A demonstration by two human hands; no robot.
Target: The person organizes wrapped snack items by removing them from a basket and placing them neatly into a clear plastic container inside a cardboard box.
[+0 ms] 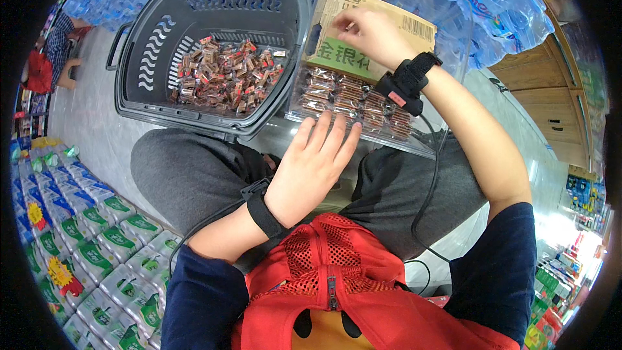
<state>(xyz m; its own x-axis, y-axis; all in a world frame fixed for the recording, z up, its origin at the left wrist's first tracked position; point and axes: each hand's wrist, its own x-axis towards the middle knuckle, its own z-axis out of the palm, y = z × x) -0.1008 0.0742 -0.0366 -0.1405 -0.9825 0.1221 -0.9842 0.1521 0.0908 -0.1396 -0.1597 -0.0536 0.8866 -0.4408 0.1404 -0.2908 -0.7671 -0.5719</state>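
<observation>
A clear plastic box [297,109] stands before my knees. Rows of small brown wrapped snacks [348,93] fill its near part. Over its far part lies a tan cardboard piece [392,16] with a green band and dark lettering. My left hand [314,159] rests at the box's near edge, fingers stretched out and a little apart. Above the cardboard's left side is my right hand [372,35], its fingers curled toward the thumb; I cannot make out whether anything is between them. Both wrists wear black straps, the right one with a small device [403,87].
Left of the box stands a dark grey basket [214,120] with loose wrapped snacks [227,76] inside. Packs of bottled water [505,6] line the back. Stacked drink packs [97,246] lie at left. Wooden cabinets [541,100] stand right. A person [58,52] is at far left.
</observation>
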